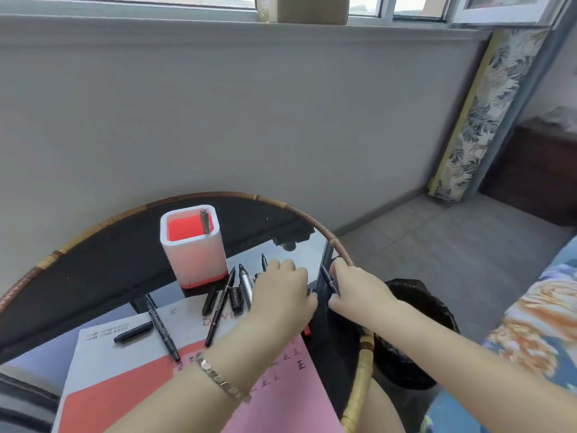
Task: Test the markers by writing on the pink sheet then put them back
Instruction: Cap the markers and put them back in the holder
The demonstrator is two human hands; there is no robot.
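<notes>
Marker [329, 281] between right-hand fingers [338, 303], just beside left hand [282, 295]

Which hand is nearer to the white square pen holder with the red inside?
Left. The left hand is over the loose markers just right of the white square pen holder; the right hand is farther right, pinching a thin black marker.

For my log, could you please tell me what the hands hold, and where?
Right hand pinches a thin black marker by its barrel; left hand: cannot tell.
</notes>
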